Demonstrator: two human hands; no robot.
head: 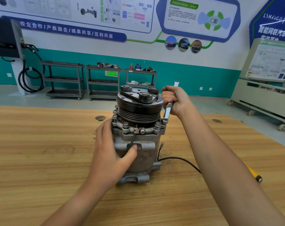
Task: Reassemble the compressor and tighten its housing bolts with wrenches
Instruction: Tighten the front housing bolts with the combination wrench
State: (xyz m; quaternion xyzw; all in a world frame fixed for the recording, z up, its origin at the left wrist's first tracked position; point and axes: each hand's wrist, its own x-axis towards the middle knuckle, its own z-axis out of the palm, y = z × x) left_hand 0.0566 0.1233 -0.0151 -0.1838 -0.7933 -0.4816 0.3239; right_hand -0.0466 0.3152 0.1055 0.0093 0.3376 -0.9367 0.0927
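A grey metal compressor [141, 154] stands upright in the middle of the wooden table [40, 144], its black ribbed pulley [138, 110] on top. Several housing bolts ring the flange below the pulley. My left hand [110, 149] wraps around the left side of the body, thumb across the front. My right hand [174, 100] grips the shaft of a shiny steel wrench [167, 110]. The wrench's ring end sits on the bolt [164, 120] at the flange's right corner, and its other end sticks up above my fist.
A black cable [181, 159] runs from the compressor toward the right. A yellow-handled tool [254, 174] lies on the table behind my right forearm. Grey tool carts [104, 82] and a cream equipment cabinet [265, 98] stand beyond the table.
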